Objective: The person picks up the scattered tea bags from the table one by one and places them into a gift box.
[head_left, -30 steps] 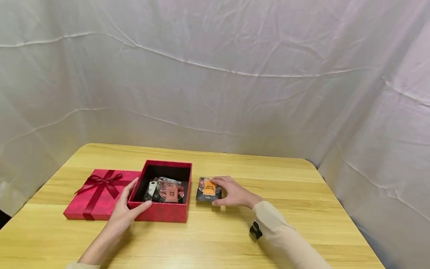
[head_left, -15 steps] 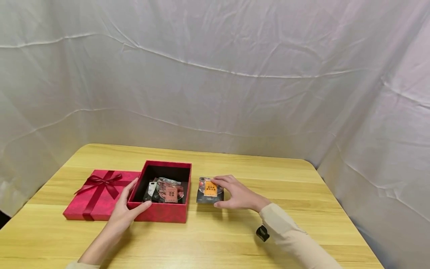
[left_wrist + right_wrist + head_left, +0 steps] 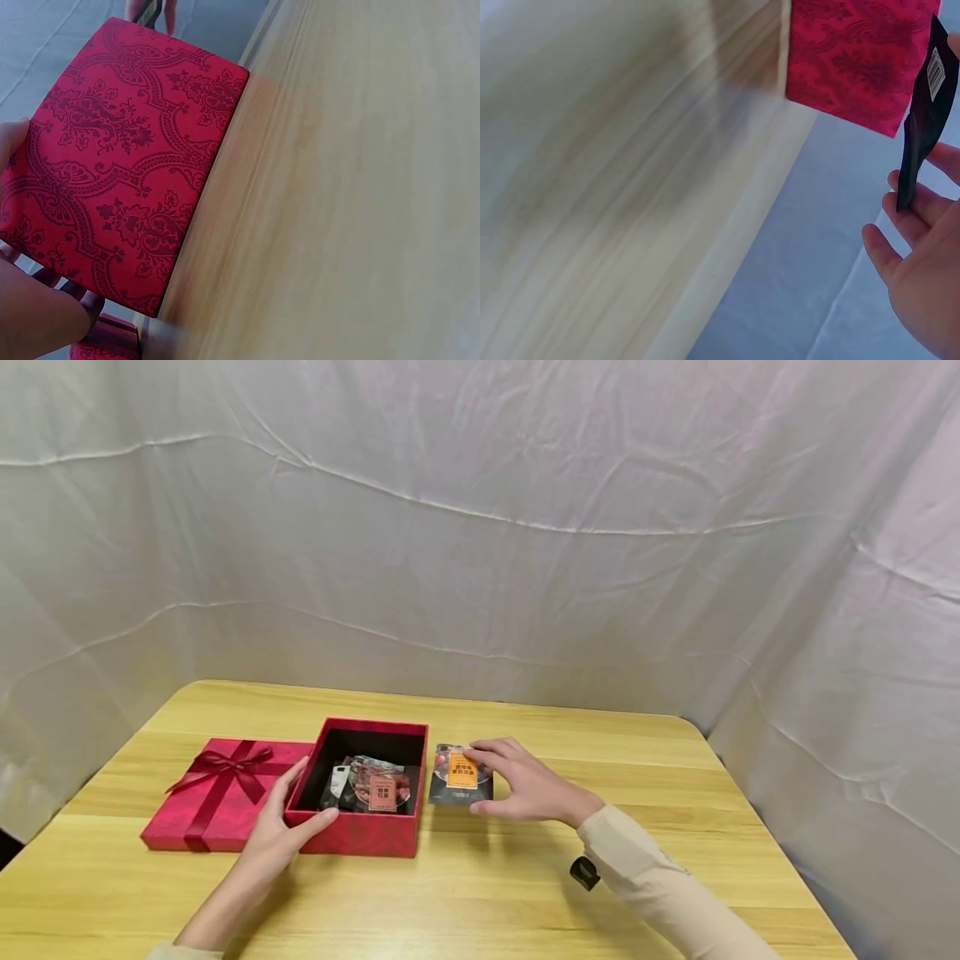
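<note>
An open red gift box (image 3: 360, 837) with a dark inside stands left of the table's middle. My left hand (image 3: 276, 837) grips its near left corner, thumb at the front rim and fingers along the left side. Inside lie a packet with a pinkish label (image 3: 382, 795) and a black-and-white packet (image 3: 337, 782). Just right of the box, my right hand (image 3: 528, 785) holds a dark flat food pouch (image 3: 456, 790) with an orange label by its right side. The right wrist view shows the pouch (image 3: 930, 112) edge-on, raised above the table, thumb on one face and fingers behind.
The red box lid (image 3: 176, 810), tied with a dark red ribbon bow (image 3: 232, 764), lies left of the box and partly behind it. A wooden table (image 3: 637, 743) spreads beneath everything. Pale cloth (image 3: 480, 527) hangs behind and at the sides.
The right hand has lifted the pouch from the table, first drifting slightly right, then up and left toward the box. The left hand and the box stay where they were.
</note>
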`<state>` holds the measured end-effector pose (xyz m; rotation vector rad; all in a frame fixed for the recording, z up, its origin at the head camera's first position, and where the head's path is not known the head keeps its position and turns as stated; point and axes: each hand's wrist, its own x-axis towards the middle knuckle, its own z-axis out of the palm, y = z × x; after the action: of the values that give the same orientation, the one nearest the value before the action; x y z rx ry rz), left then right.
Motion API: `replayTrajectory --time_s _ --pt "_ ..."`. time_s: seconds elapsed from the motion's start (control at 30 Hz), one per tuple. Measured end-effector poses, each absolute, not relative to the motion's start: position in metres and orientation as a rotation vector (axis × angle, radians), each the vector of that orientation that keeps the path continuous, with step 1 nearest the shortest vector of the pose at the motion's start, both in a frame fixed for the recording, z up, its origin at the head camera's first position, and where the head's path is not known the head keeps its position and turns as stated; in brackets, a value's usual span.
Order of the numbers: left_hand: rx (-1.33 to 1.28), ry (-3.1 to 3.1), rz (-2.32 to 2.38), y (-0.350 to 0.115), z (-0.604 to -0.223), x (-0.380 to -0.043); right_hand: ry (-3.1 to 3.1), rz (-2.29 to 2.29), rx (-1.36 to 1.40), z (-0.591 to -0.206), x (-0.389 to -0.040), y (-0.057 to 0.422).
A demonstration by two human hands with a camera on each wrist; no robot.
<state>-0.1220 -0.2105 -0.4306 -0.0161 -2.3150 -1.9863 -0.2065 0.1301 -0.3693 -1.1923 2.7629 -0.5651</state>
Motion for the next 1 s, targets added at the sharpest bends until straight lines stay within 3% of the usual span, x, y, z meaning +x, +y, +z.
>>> replayTrajectory --time_s 1.0 --pt "-0.026 -2.324 -1.977 -0.211 -0.429 -0.122 2.722 -0.419 -1.285 -0.341 -0.218 0.056"
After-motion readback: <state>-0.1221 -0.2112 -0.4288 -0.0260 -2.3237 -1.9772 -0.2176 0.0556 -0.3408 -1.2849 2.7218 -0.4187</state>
